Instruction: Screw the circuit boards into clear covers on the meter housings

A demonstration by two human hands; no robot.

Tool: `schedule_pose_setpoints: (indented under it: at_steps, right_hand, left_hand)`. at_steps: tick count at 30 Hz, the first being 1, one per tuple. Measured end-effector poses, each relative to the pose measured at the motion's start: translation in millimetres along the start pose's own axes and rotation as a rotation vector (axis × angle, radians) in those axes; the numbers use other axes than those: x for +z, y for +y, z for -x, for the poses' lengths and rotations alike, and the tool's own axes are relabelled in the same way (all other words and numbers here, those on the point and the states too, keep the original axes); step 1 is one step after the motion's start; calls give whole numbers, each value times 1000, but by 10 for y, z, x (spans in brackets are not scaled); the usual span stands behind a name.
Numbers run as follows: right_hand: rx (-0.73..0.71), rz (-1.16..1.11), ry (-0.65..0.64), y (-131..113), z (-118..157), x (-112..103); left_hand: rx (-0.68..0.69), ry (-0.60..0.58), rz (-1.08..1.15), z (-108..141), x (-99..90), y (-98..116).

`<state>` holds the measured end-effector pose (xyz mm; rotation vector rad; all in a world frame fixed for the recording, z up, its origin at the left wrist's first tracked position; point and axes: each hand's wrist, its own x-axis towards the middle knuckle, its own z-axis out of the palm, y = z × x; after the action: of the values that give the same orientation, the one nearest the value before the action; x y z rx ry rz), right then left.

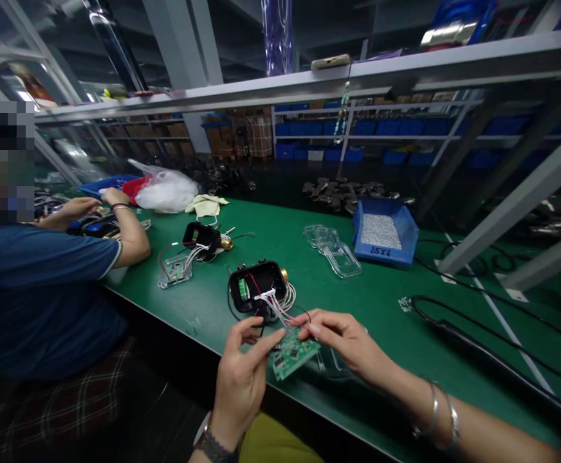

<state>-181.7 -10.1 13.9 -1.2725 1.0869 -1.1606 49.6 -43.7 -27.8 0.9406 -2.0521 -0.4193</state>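
Observation:
A green circuit board [296,355] is held up at the bench's front edge between my two hands. My left hand [244,370] pinches its left edge with thumb and fingers. At the board's upper edge, my right hand [343,334] has its fingertips pressed together around the thin wires [278,310]; whether it grips wire or board I cannot make out. These wires run up into an open black housing [261,283] with a green cylindrical battery [244,289] inside and a brass fitting [285,275] at its side. A clear plastic cover [333,363] lies partly behind my right hand.
A second black housing [198,238] is wired to a board in a clear case [175,270]. Clear covers [341,257] lie by a blue bin of small screws [381,235]. A black corded tool [483,350] lies right. A co-worker [44,276] sits left; a shelf [280,93] spans above.

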Motion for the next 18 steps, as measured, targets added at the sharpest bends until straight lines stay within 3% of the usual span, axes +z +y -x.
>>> schedule_pose_setpoints:
  at_steps: [3, 7, 9, 15, 18]
  right_hand:
    - [24, 33, -22, 161, 160, -60]
    - [16, 74, -22, 231, 191, -101]
    - [2, 93, -20, 223, 200, -72]
    - [-83, 342, 31, 258, 279, 157]
    - [-89, 343, 118, 299, 307, 235]
  left_hand:
    - [-247, -70, 177, 114, 54, 67]
    - [-642, -202, 578, 156, 26, 125]
    - [-732, -205, 695, 166, 28, 146]
    - [-565, -139, 326, 187, 145, 354]
    - [-505, -162, 289, 209, 190, 473]
